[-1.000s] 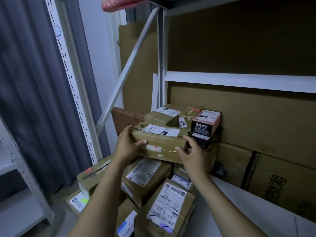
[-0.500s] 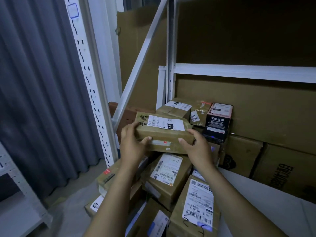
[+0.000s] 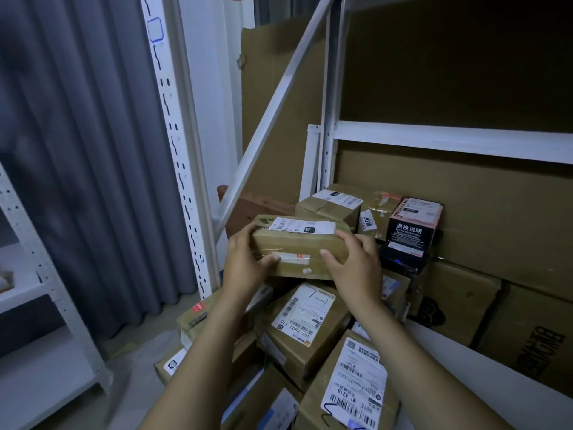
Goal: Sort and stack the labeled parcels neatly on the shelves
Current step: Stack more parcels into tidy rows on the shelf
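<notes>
Head view: hands (image 3: 245,265) (image 3: 353,268) around parcel (image 3: 297,248)

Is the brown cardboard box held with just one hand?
No, the left hand and the right hand each grip one end of the brown cardboard box.

Both forearms bare, entering from the bottom edge and angling up and inward. Left hand (image 3: 245,262) grips the left end of a parcel (image 3: 297,245): thumb laid across the near face, fingers (image 3: 248,232) curled over the top left corner. Right hand (image 3: 353,266) grips the right end: thumb pressed on the near face, the other fingers hooked over the top edge. Backs of both hands face the camera. Hands roughly level, apart, one at each end of the parcel.
</notes>
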